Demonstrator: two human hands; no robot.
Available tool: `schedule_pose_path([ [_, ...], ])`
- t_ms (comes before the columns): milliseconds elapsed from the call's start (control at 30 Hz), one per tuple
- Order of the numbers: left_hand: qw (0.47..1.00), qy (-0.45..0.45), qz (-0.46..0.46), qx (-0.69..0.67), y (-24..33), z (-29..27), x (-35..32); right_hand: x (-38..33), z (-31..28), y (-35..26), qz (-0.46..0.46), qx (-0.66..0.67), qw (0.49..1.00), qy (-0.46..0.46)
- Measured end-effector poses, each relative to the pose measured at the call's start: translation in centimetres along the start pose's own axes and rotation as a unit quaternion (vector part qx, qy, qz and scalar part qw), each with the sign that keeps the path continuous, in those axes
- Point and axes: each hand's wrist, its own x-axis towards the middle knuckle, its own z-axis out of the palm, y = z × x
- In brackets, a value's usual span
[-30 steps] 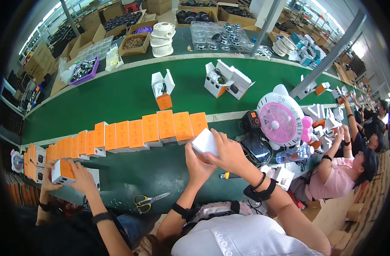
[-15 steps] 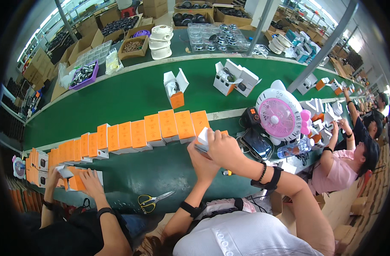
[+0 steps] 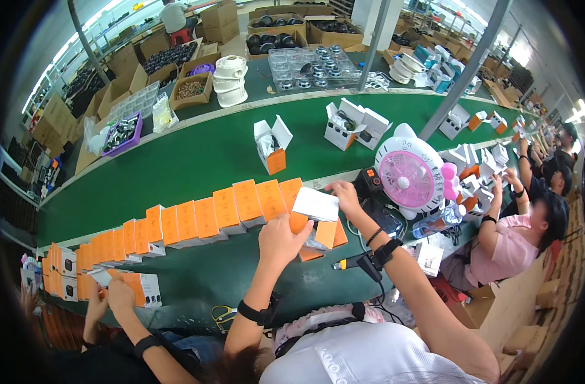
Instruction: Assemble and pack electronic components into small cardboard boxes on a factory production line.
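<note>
My left hand (image 3: 281, 243) is closed around a small orange-and-white carton (image 3: 316, 205), thumb on its near side. The carton's white panel faces up, tilted. Just past its far right corner is my right hand (image 3: 347, 197), fingers partly stretched out and apart; whether a fingertip touches the carton I cannot tell. Beneath the held carton, more orange cartons (image 3: 331, 243) lie on the green bench. A long row of orange-topped cartons (image 3: 214, 211) runs leftward from there.
A white-and-pink fan (image 3: 404, 179), a dark phone-like device (image 3: 383, 221) and a yellow-and-black tool (image 3: 353, 262) are on my right. Scissors (image 3: 224, 315) lie at the near edge. Open cartons (image 3: 271, 150) stand on the green belt. Co-workers' hands (image 3: 118, 296) handle a carton at left.
My right hand has moved off the carton toward its far right. My left hand has shifted left, and the carton now shows a broad white panel. The yellow-and-black tool has come into clearer view.
</note>
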Motion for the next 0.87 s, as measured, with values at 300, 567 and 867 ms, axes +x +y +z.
schedule_pose_path([
  [300,0.857,-0.083,-0.178,-0.476,-5.0,1.0,-2.2,-10.7,-4.1,-6.6,0.073,0.045,0.986,-0.144],
  [567,0.837,-0.025,-0.189,-0.513,-6.0,6.5,-4.4,-12.0,-0.3,-10.5,-0.067,-0.364,0.925,-0.084],
  [867,0.738,-0.066,-0.227,-0.632,-8.0,4.4,-3.3,-6.8,-6.3,-6.7,0.121,0.173,0.925,-0.316],
])
